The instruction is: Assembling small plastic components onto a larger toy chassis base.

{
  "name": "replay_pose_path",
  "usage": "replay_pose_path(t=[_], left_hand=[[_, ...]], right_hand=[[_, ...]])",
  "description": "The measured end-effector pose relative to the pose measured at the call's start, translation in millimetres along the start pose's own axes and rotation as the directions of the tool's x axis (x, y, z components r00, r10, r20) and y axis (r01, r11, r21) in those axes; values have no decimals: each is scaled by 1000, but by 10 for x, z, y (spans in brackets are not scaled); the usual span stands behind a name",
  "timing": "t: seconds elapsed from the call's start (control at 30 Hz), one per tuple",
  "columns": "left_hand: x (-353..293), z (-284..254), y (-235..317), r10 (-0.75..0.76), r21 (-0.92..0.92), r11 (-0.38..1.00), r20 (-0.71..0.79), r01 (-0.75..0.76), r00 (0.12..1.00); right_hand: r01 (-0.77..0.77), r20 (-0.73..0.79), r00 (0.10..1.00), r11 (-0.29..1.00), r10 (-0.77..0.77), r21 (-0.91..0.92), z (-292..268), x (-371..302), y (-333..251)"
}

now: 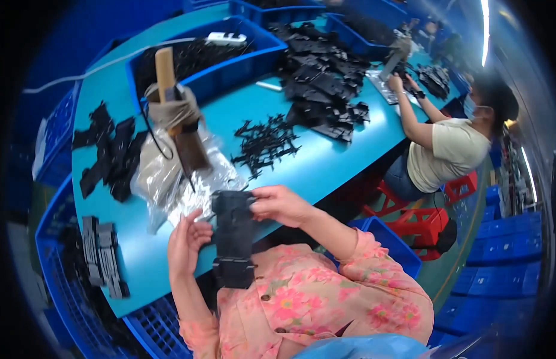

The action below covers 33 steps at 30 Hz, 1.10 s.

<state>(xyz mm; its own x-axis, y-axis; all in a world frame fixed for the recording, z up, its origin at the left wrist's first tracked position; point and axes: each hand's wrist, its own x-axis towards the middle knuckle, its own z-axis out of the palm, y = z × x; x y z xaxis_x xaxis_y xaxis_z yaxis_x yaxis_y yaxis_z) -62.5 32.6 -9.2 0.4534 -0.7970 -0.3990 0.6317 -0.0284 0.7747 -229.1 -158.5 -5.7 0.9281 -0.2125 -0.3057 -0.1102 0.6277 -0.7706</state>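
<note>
Plainly, the turquoise bench carries most of what could get in the way. Toward its far edge sits a long blue crate of dark parts, and right of that a heap of flat black pieces lies loosely overlapped; a knock could start it sliding toward the near edge. Left of the bench's middle, a crumpled clear bag lies about a cloth-wrapped post; a projecting corner could snag in that film. The black panel is held up across the bench's near edge, its upper end in front of the bag, its lower end in front of the floral shirt, so a slip might send it off the bench altogether. The right hand is clamped on the panel's upper right edge; that off-centre hold could let the panel twist. The left hand is half curled, fingers not closed on anything, just beside the panel's left edge; contact there is hard to make out, so its support may be slight. Smallest, thin black pieces lie tangled beyond the right hand, where a swinging panel could scatter them.
</note>
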Motion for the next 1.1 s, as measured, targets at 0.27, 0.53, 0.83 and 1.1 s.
replay_pose_path(t=[0.27, 0.53, 0.83, 1.1], left_hand=[[-99, -142, -69, 84, 17, 996, -39, -84, 996], [-106, -214, -121, 126, -156, 978, -97, -140, 987], [-431, -893, 601, 838, 838, 448, -271, -313, 474], [-451, -2131, 1151, 751, 797, 111, -459, 594, 475]], right_hand=[[713, -448, 690, 640, -569, 285, -1247, -297, -1058], [605, -175, 796, 759, -579, 239, -2610, 95, -1803], [268, -421, 663, 721, -619, -639, -1020, -47, -545], [119, -277, 662, 463, -696, -878, -782, 28, -213]])
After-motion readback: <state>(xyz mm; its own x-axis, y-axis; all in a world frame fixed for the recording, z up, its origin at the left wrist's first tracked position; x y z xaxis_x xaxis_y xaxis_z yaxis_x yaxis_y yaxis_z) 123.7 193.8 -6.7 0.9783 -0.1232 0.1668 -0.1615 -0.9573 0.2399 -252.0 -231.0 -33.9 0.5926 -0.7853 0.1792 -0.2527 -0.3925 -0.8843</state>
